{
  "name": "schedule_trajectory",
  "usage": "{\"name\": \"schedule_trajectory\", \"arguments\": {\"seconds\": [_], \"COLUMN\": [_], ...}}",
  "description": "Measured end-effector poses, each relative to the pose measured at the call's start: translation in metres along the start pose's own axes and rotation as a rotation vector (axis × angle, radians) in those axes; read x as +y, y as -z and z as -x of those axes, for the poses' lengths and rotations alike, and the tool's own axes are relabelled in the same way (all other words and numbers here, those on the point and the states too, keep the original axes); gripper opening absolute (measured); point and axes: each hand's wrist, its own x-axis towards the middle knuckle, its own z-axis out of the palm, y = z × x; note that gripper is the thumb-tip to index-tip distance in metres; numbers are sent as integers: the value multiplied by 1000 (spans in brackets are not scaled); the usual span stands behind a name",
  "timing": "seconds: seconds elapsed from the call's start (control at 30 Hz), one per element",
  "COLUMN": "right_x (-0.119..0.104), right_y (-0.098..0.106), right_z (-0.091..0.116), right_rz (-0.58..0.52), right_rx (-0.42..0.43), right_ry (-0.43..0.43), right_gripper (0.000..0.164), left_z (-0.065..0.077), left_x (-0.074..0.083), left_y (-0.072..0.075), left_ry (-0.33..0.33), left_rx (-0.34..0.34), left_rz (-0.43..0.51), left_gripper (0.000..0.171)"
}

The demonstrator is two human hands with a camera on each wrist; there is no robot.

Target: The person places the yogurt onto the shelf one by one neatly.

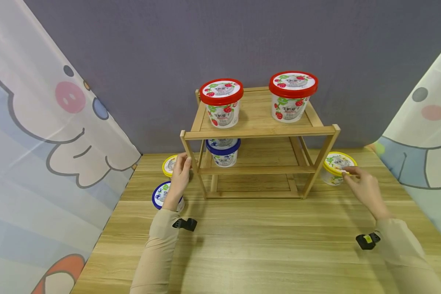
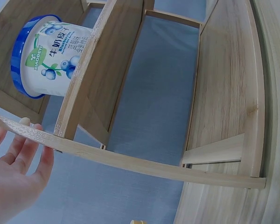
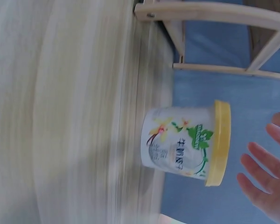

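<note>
My left hand (image 1: 179,176) is at the left upright of a wooden shelf rack (image 1: 257,133), its loosely bent fingers (image 2: 43,165) right at the wood in the left wrist view. A blue-lidded blueberry tub (image 2: 53,58) stands on the middle shelf close by. Partly behind this hand, a yellow-lidded tub (image 1: 168,166) and another blue-lidded tub (image 1: 161,195) stand on the table. On the other side, my right hand (image 1: 365,191) hovers by the lid of a yellow-lidded tub (image 3: 182,142). Its spread fingers (image 3: 261,161) are apart from that lid in the right wrist view.
Two red-lidded strawberry tubs (image 1: 223,112) (image 1: 290,107) stand on the rack's top shelf. The rack rests on a wooden table (image 1: 257,245) before a grey cloth backdrop (image 1: 161,81). Cartoon-printed curtains (image 1: 33,122) hang at both sides.
</note>
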Motion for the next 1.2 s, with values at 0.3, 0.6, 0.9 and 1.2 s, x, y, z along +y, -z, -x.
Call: {"name": "schedule_trajectory", "arguments": {"seconds": [0.3,0.6,0.9,1.2], "right_x": [15,23,32,42], "right_y": [-1,-5,-10,-16], "right_z": [-14,-23,-32,-34], "right_rz": [27,37,106,147], "right_rx": [22,-89,-217,-276], "right_ry": [29,-3,-29,-43], "right_gripper": [28,45,66,71], "left_z": [3,7,1,3], "left_x": [16,31,4,12], "left_y": [0,-2,1,-1], "left_ry": [19,21,-1,9], "left_rx": [-6,-2,-2,-8], "left_rz": [-2,-4,18,14], "left_gripper": [22,23,23,25]}}
